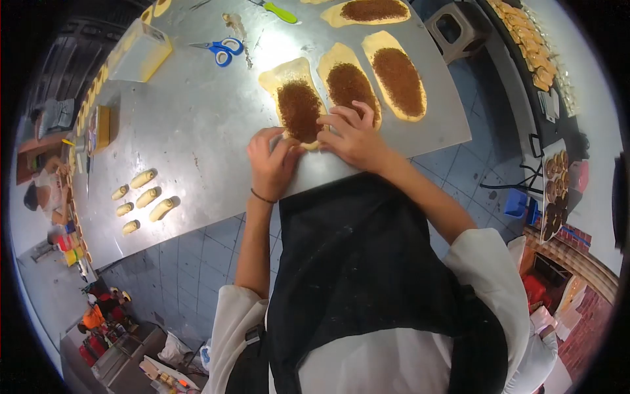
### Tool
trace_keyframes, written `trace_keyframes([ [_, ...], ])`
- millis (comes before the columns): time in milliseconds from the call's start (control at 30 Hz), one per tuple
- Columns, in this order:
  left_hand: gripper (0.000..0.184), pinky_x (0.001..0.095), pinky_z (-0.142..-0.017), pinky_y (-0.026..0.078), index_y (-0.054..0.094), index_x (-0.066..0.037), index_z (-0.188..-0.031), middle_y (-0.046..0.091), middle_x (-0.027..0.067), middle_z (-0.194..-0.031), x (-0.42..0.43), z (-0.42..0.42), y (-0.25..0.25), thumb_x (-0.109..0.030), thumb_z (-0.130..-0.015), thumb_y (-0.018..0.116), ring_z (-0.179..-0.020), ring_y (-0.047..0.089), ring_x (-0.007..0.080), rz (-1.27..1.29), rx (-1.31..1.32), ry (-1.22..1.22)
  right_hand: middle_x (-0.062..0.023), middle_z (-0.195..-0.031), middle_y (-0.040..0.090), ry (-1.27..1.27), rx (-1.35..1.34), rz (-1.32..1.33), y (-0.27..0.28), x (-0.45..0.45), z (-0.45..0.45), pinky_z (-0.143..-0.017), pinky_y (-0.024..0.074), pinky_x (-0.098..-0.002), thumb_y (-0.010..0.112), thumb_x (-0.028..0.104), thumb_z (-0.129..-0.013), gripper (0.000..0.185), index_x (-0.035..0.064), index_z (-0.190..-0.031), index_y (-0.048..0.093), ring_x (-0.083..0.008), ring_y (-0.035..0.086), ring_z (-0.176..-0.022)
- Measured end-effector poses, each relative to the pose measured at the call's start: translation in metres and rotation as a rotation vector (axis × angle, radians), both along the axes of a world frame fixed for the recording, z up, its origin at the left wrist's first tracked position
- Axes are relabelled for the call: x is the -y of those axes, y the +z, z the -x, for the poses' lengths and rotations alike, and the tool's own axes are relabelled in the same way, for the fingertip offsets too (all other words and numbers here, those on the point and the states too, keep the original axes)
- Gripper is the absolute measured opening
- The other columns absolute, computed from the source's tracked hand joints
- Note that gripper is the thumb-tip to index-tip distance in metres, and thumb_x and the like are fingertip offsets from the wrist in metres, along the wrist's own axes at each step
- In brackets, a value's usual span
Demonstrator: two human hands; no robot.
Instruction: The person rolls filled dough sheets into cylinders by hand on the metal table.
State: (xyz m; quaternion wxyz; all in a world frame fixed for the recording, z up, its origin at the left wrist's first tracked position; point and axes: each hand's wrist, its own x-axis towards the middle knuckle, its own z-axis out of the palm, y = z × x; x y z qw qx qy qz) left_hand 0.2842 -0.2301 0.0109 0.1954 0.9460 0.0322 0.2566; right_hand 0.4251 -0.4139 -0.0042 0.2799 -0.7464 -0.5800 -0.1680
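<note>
An oval dough sheet topped with brown filling [300,108] lies at the metal table's front edge. My left hand [270,157] has its bent fingers on the lower left corner of this sheet. On the lower right side, my right hand [351,136] touches the same sheet, fingers curled and partly spread. Both hands pinch at the dough's near edge. Beside it lie a second filled sheet [349,85], partly behind my right hand, and a third [399,75] further right. Another filled sheet [374,10] is at the top. Several rolled dough pieces [147,197] sit at the left.
Blue scissors [224,47] and a green-handled tool [281,12] lie on the metal table [197,125]. A clear container [140,52] stands at the far left. Beyond the right edge are a stool [457,29] and trays of baked goods [555,187]. A person [49,187] is at far left.
</note>
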Motion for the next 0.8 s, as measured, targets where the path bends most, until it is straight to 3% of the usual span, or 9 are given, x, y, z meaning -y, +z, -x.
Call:
trace_keyframes([
  [500, 0.022, 0.0423, -0.094, 0.041, 0.069, -0.010, -0.096, 0.060, 0.0090, -0.116, 0.006, 0.001, -0.002, -0.007, -0.076, 0.078, -0.110, 0.055, 0.0306, 0.016, 0.023, 0.051, 0.0037, -0.119, 0.060, -0.063, 0.023, -0.007, 0.001, -0.005, 0.005, -0.106, 0.0282, -0.0511, 0.074, 0.029, -0.080, 0.017, 0.0196, -0.093, 0.067, -0.0218, 0.049, -0.121],
  [800, 0.019, 0.0439, -0.093, 0.041, 0.065, -0.009, -0.092, 0.058, 0.0093, -0.115, 0.013, 0.027, 0.003, -0.008, -0.076, 0.076, -0.113, 0.055, 0.0335, 0.050, 0.002, -0.008, 0.0010, -0.121, 0.061, 0.033, 0.039, 0.024, 0.014, 0.024, 0.011, -0.107, 0.0290, -0.0488, 0.073, 0.026, -0.082, 0.017, 0.0168, -0.093, 0.065, -0.0208, 0.053, -0.119],
])
